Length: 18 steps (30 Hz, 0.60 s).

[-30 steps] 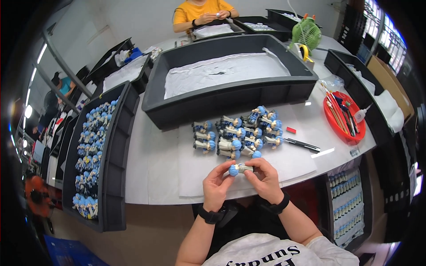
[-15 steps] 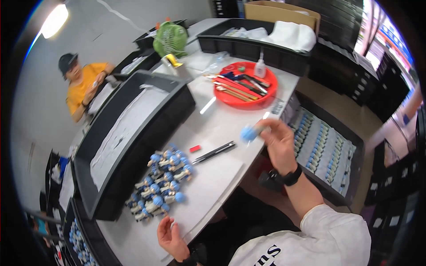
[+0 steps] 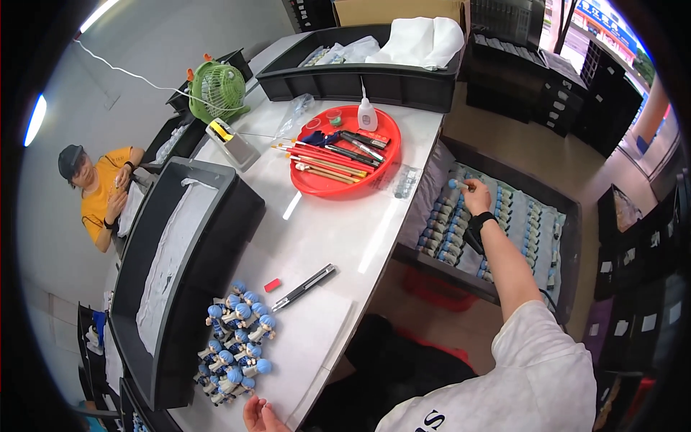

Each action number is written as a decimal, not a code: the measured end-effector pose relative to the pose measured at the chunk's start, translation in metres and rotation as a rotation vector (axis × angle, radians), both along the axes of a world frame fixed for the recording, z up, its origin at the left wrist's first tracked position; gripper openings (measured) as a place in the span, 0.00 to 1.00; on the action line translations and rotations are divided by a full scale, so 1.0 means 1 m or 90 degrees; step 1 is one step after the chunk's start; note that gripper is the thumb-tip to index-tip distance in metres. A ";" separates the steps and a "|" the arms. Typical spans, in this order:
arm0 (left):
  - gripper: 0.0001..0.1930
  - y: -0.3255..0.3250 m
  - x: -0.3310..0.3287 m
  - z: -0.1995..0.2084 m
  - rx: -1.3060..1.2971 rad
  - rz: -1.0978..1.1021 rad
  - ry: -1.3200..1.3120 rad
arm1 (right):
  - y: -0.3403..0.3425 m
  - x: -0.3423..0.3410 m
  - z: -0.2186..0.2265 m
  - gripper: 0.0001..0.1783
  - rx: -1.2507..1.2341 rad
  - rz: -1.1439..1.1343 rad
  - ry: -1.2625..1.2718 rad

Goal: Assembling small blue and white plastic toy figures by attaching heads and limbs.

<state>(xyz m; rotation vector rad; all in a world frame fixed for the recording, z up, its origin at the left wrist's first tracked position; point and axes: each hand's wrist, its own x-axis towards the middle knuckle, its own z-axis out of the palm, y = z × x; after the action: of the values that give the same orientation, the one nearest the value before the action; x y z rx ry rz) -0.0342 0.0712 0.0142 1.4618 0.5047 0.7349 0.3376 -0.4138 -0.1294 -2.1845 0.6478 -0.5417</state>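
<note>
My right hand (image 3: 477, 196) is closed on a small blue-haired figurine (image 3: 456, 184), reaching over a dark crate (image 3: 568, 216) to the right of the table. Rows of similar figurines (image 3: 453, 232) lie on grey cloth in that crate. At the table's lower edge, my left hand (image 3: 262, 416) rests with loosely curled fingers slightly apart and nothing visible in them; part of it is cut off by the frame. Just beyond it lies a heap of blue-haired figurines (image 3: 234, 338) on the table. A pen-like black cutter (image 3: 304, 287) and a small red block (image 3: 272, 285) lie beside the heap.
A long dark tray (image 3: 248, 216) lined with white cloth stands left. Farther back are a red tray (image 3: 345, 189) of brushes and pens, a tape dispenser (image 3: 234, 147), a green fan (image 3: 217, 90) and a black crate (image 3: 345, 86). A person in yellow (image 3: 108, 194) sits at far left.
My right hand has carried the figurine from above the table's edge to over the crate on the right. The view has shifted right; my left hand stays near the heap.
</note>
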 end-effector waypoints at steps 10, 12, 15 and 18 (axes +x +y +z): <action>0.14 -0.006 0.002 -0.001 -0.003 0.020 -0.010 | -0.007 0.033 -0.060 0.14 -0.024 0.013 0.133; 0.13 -0.002 0.002 0.000 0.001 0.023 -0.012 | 0.000 0.041 -0.071 0.14 -0.021 0.050 0.148; 0.15 -0.007 0.011 0.005 -0.063 0.089 0.028 | -0.044 0.056 -0.120 0.17 -0.030 0.123 0.127; 0.13 -0.007 0.008 0.011 -0.026 0.093 0.039 | -0.050 0.062 -0.132 0.22 -0.057 0.198 0.143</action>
<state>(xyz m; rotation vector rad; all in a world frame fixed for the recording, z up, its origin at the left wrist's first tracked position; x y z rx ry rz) -0.0260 0.0643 0.0247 1.4227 0.6752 0.7911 0.3996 -0.4633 -0.2611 -2.3925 0.3920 -0.1665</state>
